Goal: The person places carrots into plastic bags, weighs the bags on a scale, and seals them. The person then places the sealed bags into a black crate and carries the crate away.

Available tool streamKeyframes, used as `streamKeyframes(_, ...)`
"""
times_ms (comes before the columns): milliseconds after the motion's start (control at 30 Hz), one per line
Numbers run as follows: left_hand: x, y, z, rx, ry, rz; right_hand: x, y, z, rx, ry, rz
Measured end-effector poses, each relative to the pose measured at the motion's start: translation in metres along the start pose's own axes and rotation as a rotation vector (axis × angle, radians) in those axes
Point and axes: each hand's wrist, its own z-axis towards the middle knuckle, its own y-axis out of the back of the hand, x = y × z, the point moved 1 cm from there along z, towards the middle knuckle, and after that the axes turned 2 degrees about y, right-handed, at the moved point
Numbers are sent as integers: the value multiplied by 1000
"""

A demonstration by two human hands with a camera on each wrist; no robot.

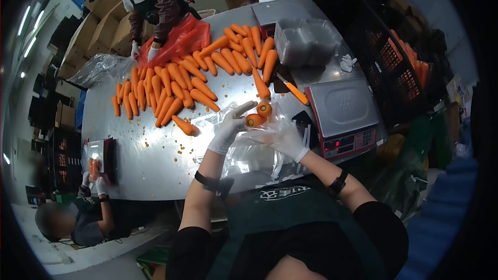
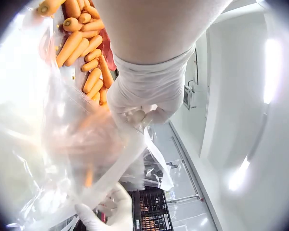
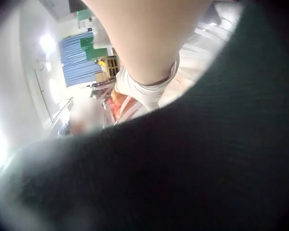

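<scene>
Both hands wear white gloves and hold a clear plastic bag above the near part of the metal table. My left hand is at its left side; in the left wrist view the curled fingers of this hand grip the bag's edge. Two carrots lie between the hands, thick ends toward me, at least partly behind the film. On the right side my right hand holds the bag, its thumb and fingers on the film in the left wrist view. Dark cloth covers much of the right wrist view.
Many loose carrots cover the metal table farther off. An orange-handled knife, a scale and stacked clear trays are to the right. One person works across the table, another at the left.
</scene>
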Motion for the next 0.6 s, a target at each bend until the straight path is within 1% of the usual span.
streamKeyframes(33, -3, -3, 0, 7, 6, 2, 1, 1, 4, 75, 106, 8)
streamKeyframes(67, -7, -5, 0, 12, 7, 9, -4, -5, 1, 68, 102, 7)
streamKeyframes(133, -12, -8, 0, -33, 29, 13, -19, -28, -17, 441, -68, 471)
streamKeyframes(200, -16, -9, 3, -47, 8, 11, -18, -28, -52, 364, 570, -219)
streamKeyframes(233, -17, -9, 2, -62, -6, 6, -22, -29, -66, 369, 577, -221)
streamKeyframes(267, -18, -10, 1, -69, -14, -1, -27, -29, -75, 583, 426, -162)
streamKeyframes(300, -20, -10, -1, -64, 20, 42, -34, -32, -79, 791, 268, -103)
streamKeyframes(333, -23, -10, -4, -60, 57, 86, -31, -26, -75, 795, 277, -104)
streamKeyframes(400, -22, -14, -7, -77, 72, 84, -17, -5, -65, 30, 129, 85)
streamKeyframes(433, -16, -13, -4, -45, 102, 84, -20, -11, -64, -102, 203, -123)
streamKeyframes(467, -12, -16, -2, -6, 131, 87, -9, -4, -50, -105, 195, -121)
streamKeyframes(500, -8, -19, -1, 8, 92, 114, 3, 3, -36, -39, 123, -4)
streamKeyframes(533, -6, -23, 1, 15, 96, 117, 12, 7, -26, 26, 52, 113)
streamKeyframes(567, -5, -25, 2, -10, 123, 113, 13, 4, -28, 20, 46, 113)
streamKeyframes(600, -3, -26, 3, -38, 149, 108, 12, -2, -32, 13, -52, 234)
